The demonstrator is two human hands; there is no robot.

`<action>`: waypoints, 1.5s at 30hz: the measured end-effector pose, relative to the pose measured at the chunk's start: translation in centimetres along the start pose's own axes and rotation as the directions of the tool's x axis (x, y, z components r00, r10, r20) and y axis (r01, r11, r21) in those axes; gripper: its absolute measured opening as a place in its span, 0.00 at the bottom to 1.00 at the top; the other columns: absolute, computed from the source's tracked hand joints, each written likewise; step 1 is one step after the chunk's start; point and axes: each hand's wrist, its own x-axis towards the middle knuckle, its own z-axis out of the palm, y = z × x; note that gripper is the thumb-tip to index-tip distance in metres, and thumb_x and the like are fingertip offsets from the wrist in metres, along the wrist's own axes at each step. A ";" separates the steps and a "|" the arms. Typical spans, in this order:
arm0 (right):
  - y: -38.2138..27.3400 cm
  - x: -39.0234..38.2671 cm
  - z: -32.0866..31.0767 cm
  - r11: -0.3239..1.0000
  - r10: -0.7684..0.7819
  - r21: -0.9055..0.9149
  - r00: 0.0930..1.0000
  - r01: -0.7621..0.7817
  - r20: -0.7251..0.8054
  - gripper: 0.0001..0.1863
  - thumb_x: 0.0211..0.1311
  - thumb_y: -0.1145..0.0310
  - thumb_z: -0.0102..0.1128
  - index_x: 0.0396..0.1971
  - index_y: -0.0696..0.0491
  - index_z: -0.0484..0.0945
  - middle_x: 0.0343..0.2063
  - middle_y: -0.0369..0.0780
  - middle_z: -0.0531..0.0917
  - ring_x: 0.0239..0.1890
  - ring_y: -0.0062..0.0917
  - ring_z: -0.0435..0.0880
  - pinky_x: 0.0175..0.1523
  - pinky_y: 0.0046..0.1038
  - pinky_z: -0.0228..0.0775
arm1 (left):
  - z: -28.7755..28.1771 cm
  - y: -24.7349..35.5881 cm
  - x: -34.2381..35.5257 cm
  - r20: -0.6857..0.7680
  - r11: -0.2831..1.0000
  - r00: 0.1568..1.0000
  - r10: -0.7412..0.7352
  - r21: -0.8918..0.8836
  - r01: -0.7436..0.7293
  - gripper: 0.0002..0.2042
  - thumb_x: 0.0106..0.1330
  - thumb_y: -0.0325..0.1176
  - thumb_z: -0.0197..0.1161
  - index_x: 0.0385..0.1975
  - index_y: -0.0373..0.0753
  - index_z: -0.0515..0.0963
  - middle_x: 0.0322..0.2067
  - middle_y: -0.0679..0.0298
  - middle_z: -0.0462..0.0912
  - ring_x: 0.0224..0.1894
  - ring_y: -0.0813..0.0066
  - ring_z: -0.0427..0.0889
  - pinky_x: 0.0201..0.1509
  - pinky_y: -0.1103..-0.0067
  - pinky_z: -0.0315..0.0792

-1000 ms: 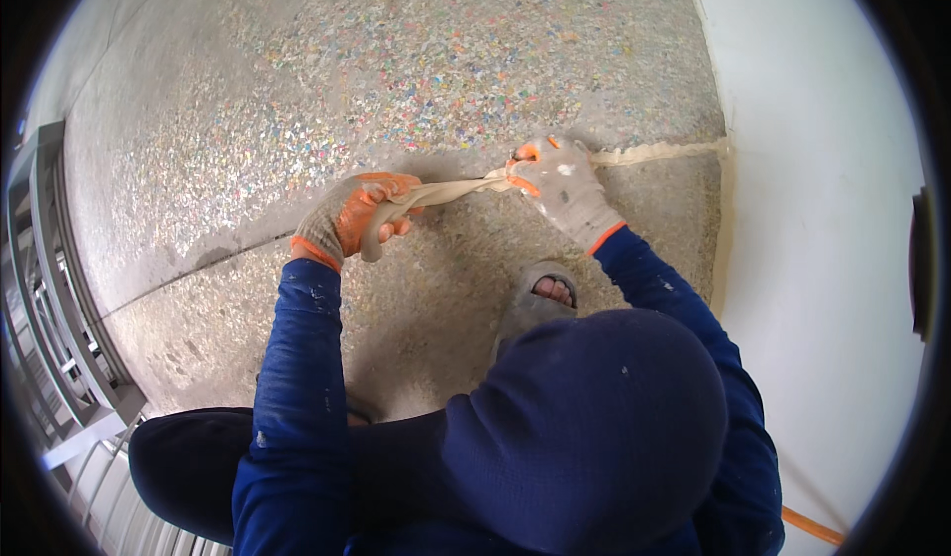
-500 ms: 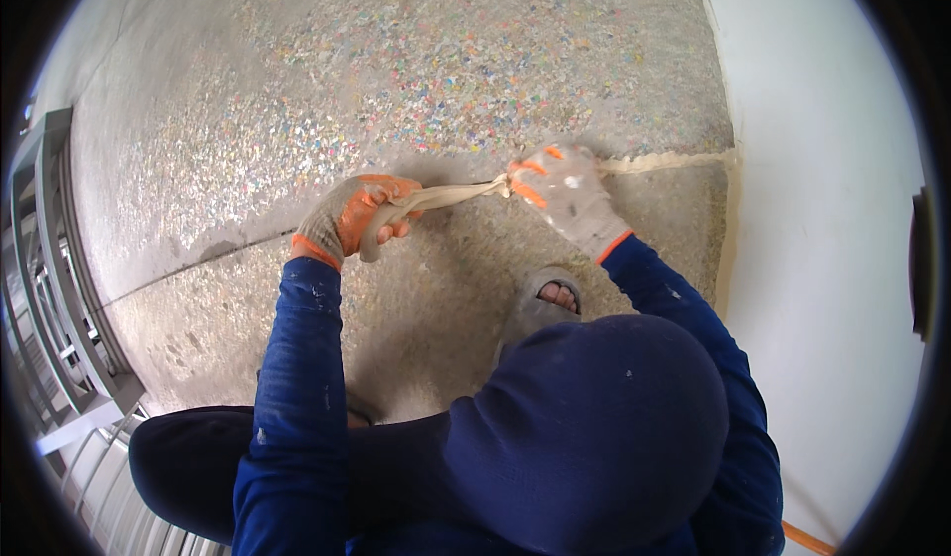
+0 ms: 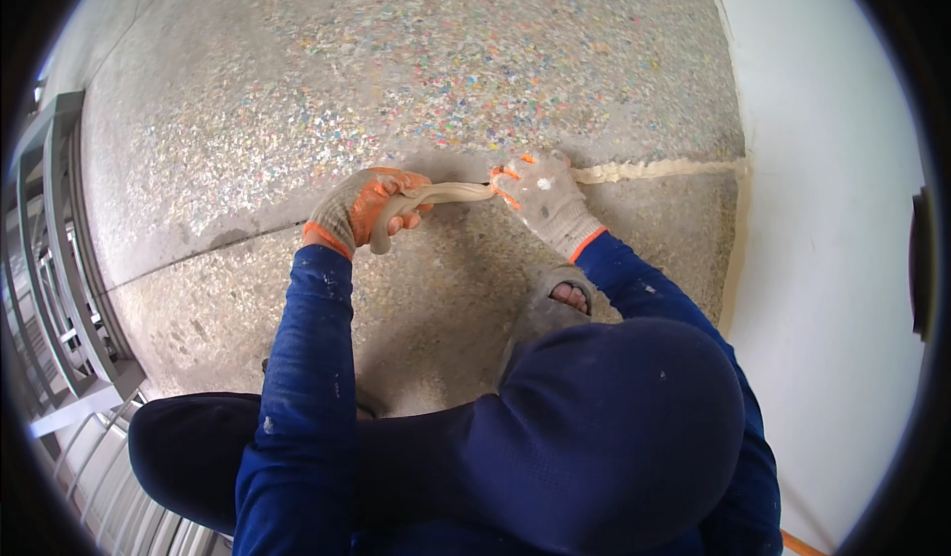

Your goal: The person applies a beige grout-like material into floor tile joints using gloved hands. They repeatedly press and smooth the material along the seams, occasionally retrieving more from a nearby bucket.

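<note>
My left hand, in a grey knit glove with an orange palm, is closed round a soft beige putty strip. One end of the strip curls down below the fingers; the other stretches right to my right hand. That hand, in a matching glove stained white, has its fingers bent together at the strip's end, low over the floor joint. Its fingertips are partly hidden. To its right a rough beige band covers the joint as far as the wall.
The speckled concrete floor bears many coloured flecks. A white wall rises at the right, with a beige line along its foot. Grey metal railing stands at the left. My sandalled foot is just below my right hand.
My right hand has shifted left along the joint, baring more of the beige band behind it. The stretch of putty strip between my hands is shorter.
</note>
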 end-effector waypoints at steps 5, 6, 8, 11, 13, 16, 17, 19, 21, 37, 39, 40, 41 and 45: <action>-0.9 0.1 0.1 0.998 0.059 0.021 0.996 -0.057 -0.066 0.14 0.66 0.58 0.67 0.51 0.38 0.86 0.45 0.30 0.85 0.51 0.28 0.84 0.52 0.45 0.73 | -1.5 0.0 0.0 0.084 0.983 0.996 -0.027 0.182 0.011 0.23 0.77 0.44 0.58 0.58 0.30 0.80 0.38 0.58 0.85 0.25 0.83 0.78 0.21 0.89 0.70; -1.2 0.1 0.2 1.000 0.025 0.011 0.998 -0.025 -0.057 0.14 0.66 0.58 0.68 0.50 0.39 0.87 0.44 0.30 0.86 0.50 0.30 0.84 0.52 0.45 0.73 | -1.8 0.0 0.0 0.094 0.960 0.995 -0.037 0.280 0.009 0.27 0.76 0.46 0.58 0.64 0.27 0.78 0.42 0.53 0.86 0.27 0.80 0.80 0.20 0.89 0.73; -1.6 0.2 0.4 1.000 0.011 -0.008 0.997 -0.012 -0.073 0.14 0.66 0.58 0.69 0.50 0.40 0.87 0.43 0.30 0.86 0.48 0.31 0.84 0.52 0.44 0.72 | -2.1 -0.2 0.1 0.115 0.988 0.992 -0.047 0.154 0.029 0.27 0.77 0.45 0.57 0.63 0.26 0.77 0.42 0.53 0.86 0.27 0.80 0.80 0.21 0.89 0.73; -2.1 0.2 0.7 0.999 0.030 0.034 0.989 -0.025 -0.146 0.14 0.64 0.61 0.69 0.49 0.41 0.87 0.42 0.31 0.86 0.47 0.33 0.84 0.52 0.43 0.73 | -2.4 -0.5 0.1 0.073 0.996 0.994 -0.077 0.058 0.073 0.28 0.76 0.46 0.57 0.64 0.25 0.77 0.43 0.52 0.87 0.27 0.79 0.81 0.21 0.88 0.74; -2.2 0.1 0.8 0.990 0.061 0.139 0.972 -0.029 -0.226 0.15 0.63 0.63 0.69 0.50 0.41 0.86 0.41 0.32 0.85 0.47 0.34 0.84 0.51 0.42 0.74 | -2.5 -0.6 -0.1 0.056 0.997 0.996 -0.065 0.050 0.062 0.29 0.76 0.46 0.56 0.64 0.24 0.76 0.43 0.50 0.86 0.27 0.78 0.81 0.21 0.88 0.75; -2.4 0.4 0.9 0.985 0.152 0.100 0.978 -0.138 -0.141 0.13 0.64 0.64 0.68 0.49 0.41 0.86 0.40 0.31 0.85 0.46 0.34 0.84 0.49 0.43 0.74 | -2.6 -0.7 -0.5 0.038 0.998 0.998 -0.046 0.046 0.044 0.29 0.76 0.45 0.56 0.64 0.24 0.75 0.43 0.49 0.86 0.27 0.77 0.81 0.21 0.87 0.75; -2.5 0.6 0.9 0.993 0.074 0.106 0.983 -0.056 -0.168 0.13 0.64 0.63 0.69 0.49 0.41 0.86 0.40 0.31 0.85 0.46 0.34 0.84 0.49 0.43 0.74 | -2.7 -0.7 -0.6 0.035 0.997 0.997 -0.072 0.035 0.071 0.29 0.76 0.45 0.56 0.64 0.24 0.75 0.43 0.50 0.86 0.27 0.78 0.81 0.21 0.88 0.75; -2.8 1.1 1.1 0.994 -0.012 0.109 0.998 0.018 -0.061 0.14 0.64 0.62 0.69 0.49 0.41 0.86 0.39 0.31 0.85 0.45 0.34 0.84 0.48 0.43 0.74 | -2.8 -0.7 -0.9 0.063 0.997 0.996 -0.071 0.034 0.069 0.29 0.76 0.46 0.57 0.64 0.25 0.76 0.43 0.51 0.87 0.27 0.79 0.81 0.21 0.88 0.74; -3.1 1.4 1.2 0.999 0.035 0.031 0.993 -0.032 -0.117 0.13 0.64 0.62 0.69 0.48 0.42 0.86 0.39 0.31 0.85 0.44 0.33 0.84 0.47 0.43 0.74 | -2.8 -0.6 -1.3 0.086 0.998 0.995 -0.052 0.030 0.050 0.28 0.76 0.46 0.57 0.63 0.26 0.77 0.43 0.53 0.87 0.27 0.80 0.80 0.21 0.88 0.74; -3.4 3.5 -0.6 0.985 0.099 0.164 0.961 -0.057 -0.259 0.11 0.69 0.58 0.65 0.47 0.43 0.87 0.39 0.33 0.86 0.47 0.32 0.85 0.53 0.44 0.76 | -4.4 -1.0 -3.0 -0.064 0.990 0.998 -0.026 0.137 0.035 0.21 0.78 0.41 0.53 0.58 0.32 0.82 0.38 0.61 0.86 0.26 0.84 0.78 0.22 0.90 0.71; -3.7 3.3 -0.5 0.994 -0.001 0.110 0.996 0.010 -0.084 0.12 0.70 0.57 0.63 0.47 0.43 0.87 0.42 0.34 0.85 0.49 0.31 0.85 0.54 0.47 0.76 | -4.8 -1.1 -3.0 -0.044 0.989 0.998 -0.048 0.136 0.054 0.21 0.78 0.40 0.53 0.58 0.31 0.82 0.38 0.61 0.87 0.26 0.83 0.78 0.22 0.90 0.71; -4.1 3.4 -0.2 0.997 -0.022 0.078 0.999 0.025 -0.030 0.12 0.71 0.57 0.62 0.48 0.42 0.87 0.43 0.35 0.85 0.50 0.31 0.85 0.54 0.48 0.76 | -4.9 -1.2 -3.0 -0.066 0.992 0.997 -0.041 0.119 0.049 0.19 0.78 0.41 0.53 0.54 0.33 0.83 0.36 0.62 0.86 0.25 0.84 0.77 0.22 0.89 0.70; -4.6 3.5 0.1 0.997 -0.047 0.058 0.998 0.044 0.047 0.12 0.71 0.57 0.62 0.48 0.42 0.87 0.45 0.36 0.85 0.51 0.31 0.85 0.55 0.49 0.76 | -5.1 -1.2 -3.0 -0.091 0.994 0.995 -0.036 0.100 0.045 0.18 0.78 0.42 0.54 0.50 0.34 0.84 0.34 0.64 0.86 0.24 0.84 0.77 0.22 0.88 0.69; -5.2 3.6 0.7 0.996 -0.085 -0.002 0.996 0.085 -0.010 0.13 0.65 0.60 0.66 0.49 0.40 0.86 0.42 0.32 0.85 0.49 0.31 0.85 0.53 0.46 0.74 | -5.9 -1.0 -3.1 -0.078 1.000 0.997 -0.009 -0.007 0.009 0.22 0.77 0.42 0.54 0.56 0.29 0.82 0.38 0.58 0.87 0.25 0.82 0.78 0.20 0.89 0.71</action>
